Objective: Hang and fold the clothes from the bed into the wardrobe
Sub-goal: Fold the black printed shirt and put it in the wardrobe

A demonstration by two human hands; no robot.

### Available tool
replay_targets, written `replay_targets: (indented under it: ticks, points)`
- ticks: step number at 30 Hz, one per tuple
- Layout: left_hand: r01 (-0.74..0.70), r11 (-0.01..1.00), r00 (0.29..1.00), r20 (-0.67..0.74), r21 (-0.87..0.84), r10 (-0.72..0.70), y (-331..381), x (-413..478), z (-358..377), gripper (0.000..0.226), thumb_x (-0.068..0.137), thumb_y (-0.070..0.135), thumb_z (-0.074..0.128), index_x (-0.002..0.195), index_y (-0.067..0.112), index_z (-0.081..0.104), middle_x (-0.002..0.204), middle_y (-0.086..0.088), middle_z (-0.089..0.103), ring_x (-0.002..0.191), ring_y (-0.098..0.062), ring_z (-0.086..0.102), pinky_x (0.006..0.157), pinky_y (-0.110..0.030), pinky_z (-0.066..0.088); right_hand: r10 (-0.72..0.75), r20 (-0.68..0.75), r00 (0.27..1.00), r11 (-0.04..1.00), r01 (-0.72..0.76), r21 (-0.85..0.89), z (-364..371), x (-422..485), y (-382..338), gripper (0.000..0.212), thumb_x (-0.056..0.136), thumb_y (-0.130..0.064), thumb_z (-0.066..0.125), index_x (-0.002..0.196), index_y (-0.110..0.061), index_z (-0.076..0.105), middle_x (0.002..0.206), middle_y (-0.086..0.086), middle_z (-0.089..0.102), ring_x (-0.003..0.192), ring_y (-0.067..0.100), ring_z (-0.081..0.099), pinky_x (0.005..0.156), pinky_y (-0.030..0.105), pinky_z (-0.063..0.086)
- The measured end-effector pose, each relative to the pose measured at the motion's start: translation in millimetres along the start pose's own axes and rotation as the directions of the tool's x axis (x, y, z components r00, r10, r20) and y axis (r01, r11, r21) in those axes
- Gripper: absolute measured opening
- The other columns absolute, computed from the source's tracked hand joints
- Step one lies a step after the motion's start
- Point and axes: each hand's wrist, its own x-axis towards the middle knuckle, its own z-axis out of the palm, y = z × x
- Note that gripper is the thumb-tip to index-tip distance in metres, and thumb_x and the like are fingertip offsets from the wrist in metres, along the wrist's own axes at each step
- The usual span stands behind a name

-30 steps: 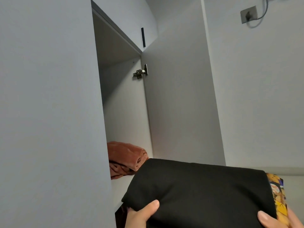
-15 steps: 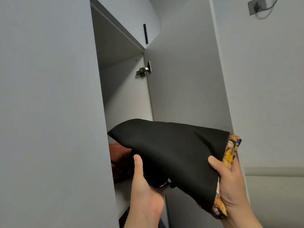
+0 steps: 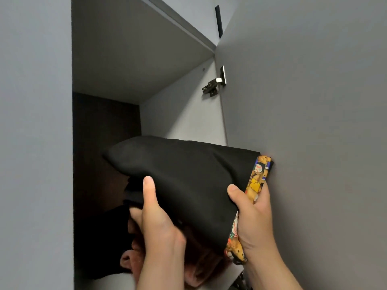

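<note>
The left hand (image 3: 159,222) and the right hand (image 3: 253,218) are bare, and each thumb that shows has a short, plain, trimmed nail. Below them the left forearm (image 3: 159,273) and the right forearm (image 3: 270,273) are bare as well, uncovered down to the lower edge

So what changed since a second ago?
The black cloth went up and forward. Its far end is now inside the wardrobe, above the brown clothes. The left hand and right hand kept gripping it, and nothing was let go. The door stayed open.
</note>
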Motion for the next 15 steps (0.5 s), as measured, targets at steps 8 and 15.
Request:
replay_targets:
  ticks: [8, 15]
  points:
    - [-0.179, 0.94, 0.983, 0.011, 0.291, 0.184, -16, 65, -6, 0.076, 0.053, 0.035, 0.087, 0.12, 0.033, 0.052, 0.109, 0.001, 0.069, 0.104, -0.022, 0.066, 0.089, -0.045, 0.054, 0.139, 0.037, 0.99, 0.985, -0.142, 0.096, 27, 37, 66, 0.038, 0.087, -0.005, 0.065, 0.119, -0.023, 0.056, 0.104, -0.004, 0.067, 0.096, 0.009, 0.065, 0.082, 0.021, 0.052]
    - [-0.058, 0.873, 0.98, -0.138, 0.484, 0.142, -25, 125, 0, 0.063, 0.072, 0.012, 0.078, 0.124, 0.01, 0.044, 0.112, -0.012, 0.057, 0.095, -0.032, 0.062, 0.088, -0.045, 0.054, 0.401, 0.027, 0.916, 0.911, -0.401, 0.092, 47, 62, 114, 0.052, 0.076, -0.019, 0.073, 0.122, -0.019, 0.049, 0.106, 0.009, 0.067, 0.09, 0.023, 0.067, 0.081, 0.041, 0.057]
